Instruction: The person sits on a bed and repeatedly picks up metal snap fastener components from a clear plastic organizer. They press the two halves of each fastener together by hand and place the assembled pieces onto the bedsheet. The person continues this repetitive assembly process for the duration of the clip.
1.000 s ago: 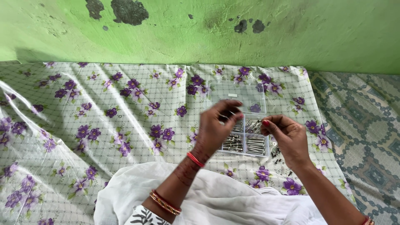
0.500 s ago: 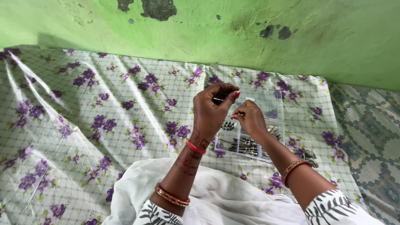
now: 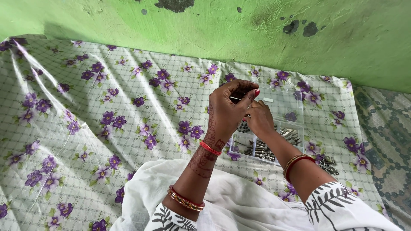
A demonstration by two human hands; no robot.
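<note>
My left hand [image 3: 231, 109] is raised over a clear plastic compartment box [image 3: 295, 112] and pinches a thin metal pin [image 3: 235, 98] between thumb and fingers. Just to its right, my right hand [image 3: 259, 119] has its fingers bunched together, touching the left hand's fingertips; what it holds is hidden. The box lies open on a sheet with purple flowers [image 3: 128, 119] and holds several small metal parts [image 3: 265, 150] in its near compartments. Both wrists wear red and gold bangles.
A green painted wall [image 3: 214, 30] with dark peeling patches rises behind the sheet. White cloth [image 3: 239, 201] covers my lap at the bottom. A few loose metal pieces [image 3: 328, 164] lie on the sheet right of the box. A patterned mat [image 3: 385, 128] lies at far right.
Both hands have lifted from the box and come together above it. The left hand now pinches a thin pin, and the view has shifted left.
</note>
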